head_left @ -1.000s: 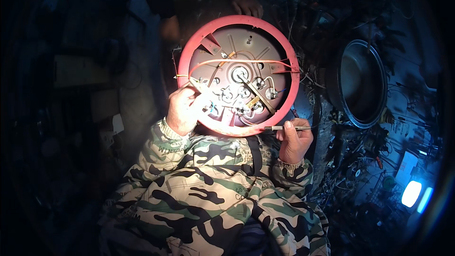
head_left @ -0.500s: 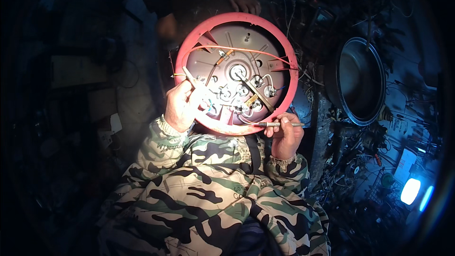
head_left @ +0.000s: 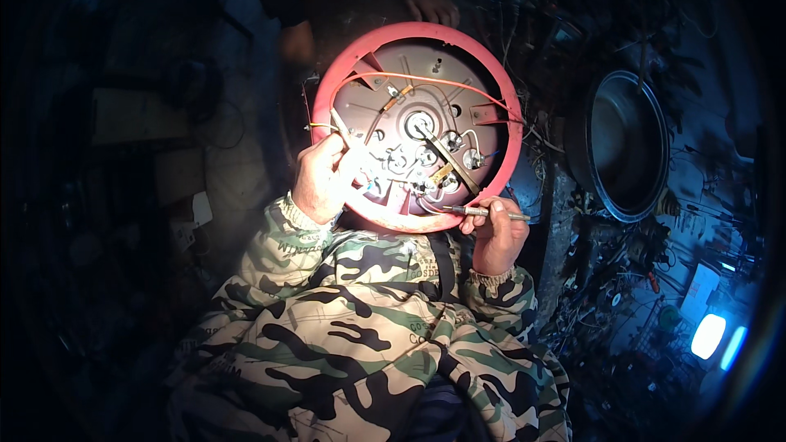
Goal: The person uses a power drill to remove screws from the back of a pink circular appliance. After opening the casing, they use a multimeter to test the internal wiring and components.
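Note:
In front of me lies a round appliance housing with a pink rim (head_left: 513,90), its open side up. Inside sits a brown-grey metal plate (head_left: 393,106) with terminals, a flat metal bar (head_left: 450,157) and an orange wire (head_left: 434,78) across its far part. My left hand (head_left: 322,180) pinches a slim, pale pen-like tool (head_left: 341,126) at the rim's left side; glare washes out its lower part. At the near right rim, my right hand (head_left: 498,237) grips a metallic pen-like tool (head_left: 476,211) between thumb and fingers. Its dark end points left over the rim.
A large round metal pot (head_left: 626,147) stands to the right, among tangled wires and small parts. Across from me are another person's hands (head_left: 432,6). Bright lamps (head_left: 709,336) glow at lower right; cardboard-like pieces (head_left: 135,119) lie in the dark at left.
The housing and both hands appear slightly farther right. The right-hand tool tilts a little more, its right end lower. Both hands keep their grips.

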A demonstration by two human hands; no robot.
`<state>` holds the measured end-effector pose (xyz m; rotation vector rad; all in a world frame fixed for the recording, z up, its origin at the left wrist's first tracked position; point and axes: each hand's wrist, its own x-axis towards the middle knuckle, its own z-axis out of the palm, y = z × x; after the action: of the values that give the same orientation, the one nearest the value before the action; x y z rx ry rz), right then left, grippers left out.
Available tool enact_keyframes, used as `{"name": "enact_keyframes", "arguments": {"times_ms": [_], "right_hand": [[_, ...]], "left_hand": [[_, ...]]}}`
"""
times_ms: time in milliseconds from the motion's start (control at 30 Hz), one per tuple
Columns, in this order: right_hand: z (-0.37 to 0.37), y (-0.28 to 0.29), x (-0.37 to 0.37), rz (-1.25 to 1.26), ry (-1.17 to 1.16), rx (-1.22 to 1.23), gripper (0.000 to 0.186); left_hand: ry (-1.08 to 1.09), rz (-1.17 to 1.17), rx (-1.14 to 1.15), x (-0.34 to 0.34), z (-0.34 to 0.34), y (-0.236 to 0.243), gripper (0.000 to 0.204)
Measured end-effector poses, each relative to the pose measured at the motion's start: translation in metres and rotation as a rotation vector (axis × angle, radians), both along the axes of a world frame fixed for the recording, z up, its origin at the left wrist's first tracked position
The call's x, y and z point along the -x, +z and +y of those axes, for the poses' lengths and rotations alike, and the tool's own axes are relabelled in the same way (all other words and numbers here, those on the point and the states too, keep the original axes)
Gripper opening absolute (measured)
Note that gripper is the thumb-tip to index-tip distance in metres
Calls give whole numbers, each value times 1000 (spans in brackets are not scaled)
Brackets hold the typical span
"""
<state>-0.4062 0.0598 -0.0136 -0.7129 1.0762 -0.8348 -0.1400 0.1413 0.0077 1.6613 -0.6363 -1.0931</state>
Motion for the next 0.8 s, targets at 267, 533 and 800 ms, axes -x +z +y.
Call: {"name": "enact_keyframes", "arguments": {"times_ms": [267, 533, 800], "right_hand": [[-2, 2, -1, -7, 12, -8, 22], [-2, 2, 1, -23, -11, -26, 21], [0, -1, 2, 8, -4, 28, 25]], "left_hand": [[-1, -40, 12, 1, -1, 2, 13], [-16, -58, 7, 3, -2, 1, 13], [6, -30, 52, 4, -1, -1, 16]]}}
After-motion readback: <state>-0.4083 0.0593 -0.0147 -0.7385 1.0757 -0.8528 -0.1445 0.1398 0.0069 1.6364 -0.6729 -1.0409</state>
